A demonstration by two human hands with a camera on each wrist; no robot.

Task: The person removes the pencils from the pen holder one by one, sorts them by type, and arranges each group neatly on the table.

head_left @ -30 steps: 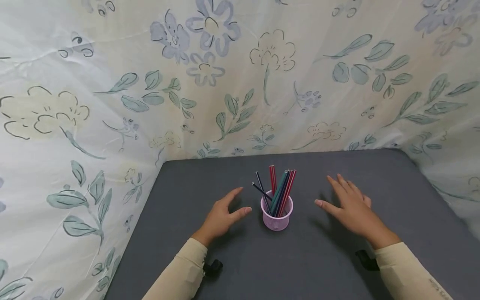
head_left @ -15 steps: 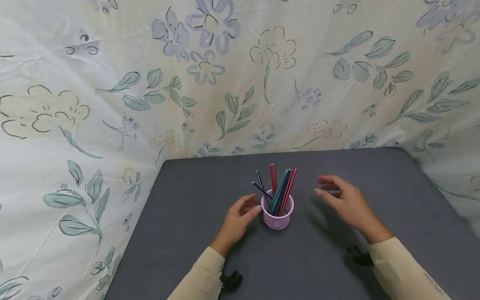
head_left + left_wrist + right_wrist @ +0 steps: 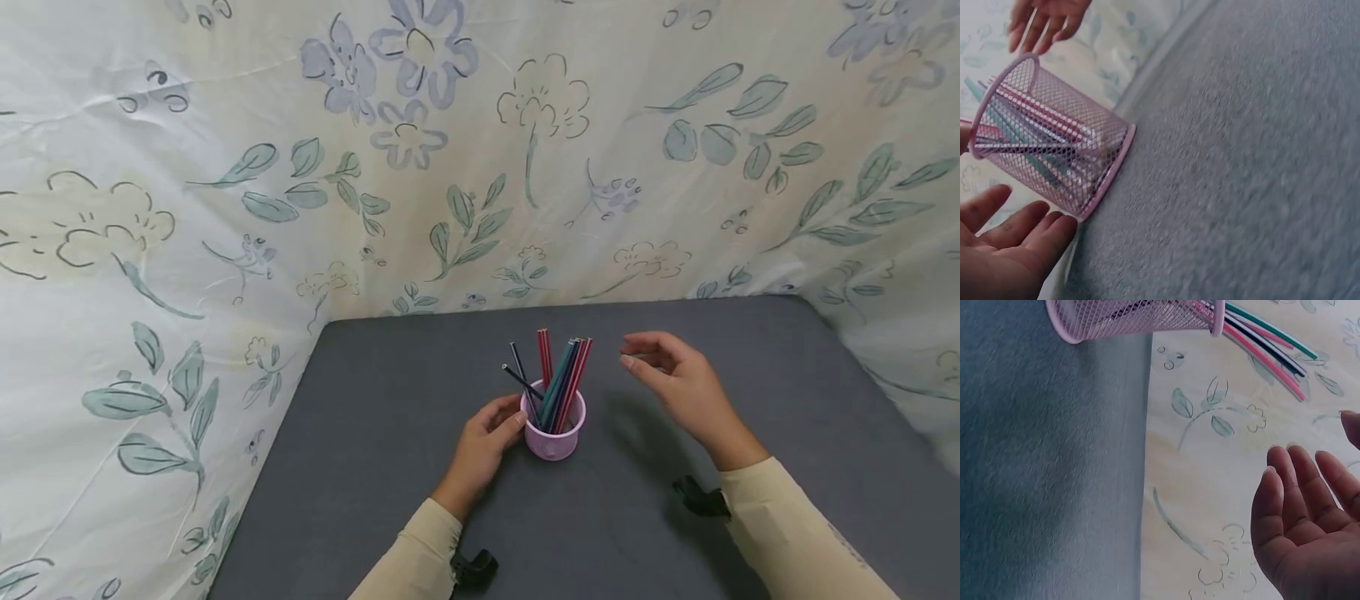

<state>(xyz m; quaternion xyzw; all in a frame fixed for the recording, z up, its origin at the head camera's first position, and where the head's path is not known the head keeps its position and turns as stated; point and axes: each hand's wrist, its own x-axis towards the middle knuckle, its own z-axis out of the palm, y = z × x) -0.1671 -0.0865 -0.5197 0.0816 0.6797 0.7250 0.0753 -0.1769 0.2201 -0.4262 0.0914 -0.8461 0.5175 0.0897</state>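
One pink cup (image 3: 553,447) stands beside the left hand (image 3: 480,447); right hand (image 3: 686,392) apart.

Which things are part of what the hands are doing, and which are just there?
Part of it:
- left hand, at the cup's side
- right hand, raised near the pencils
- cup
- pencils, standing in the cup

Just there:
- table, under the cup
- flowery cloth, behind
- black gadgets, at the cuffs
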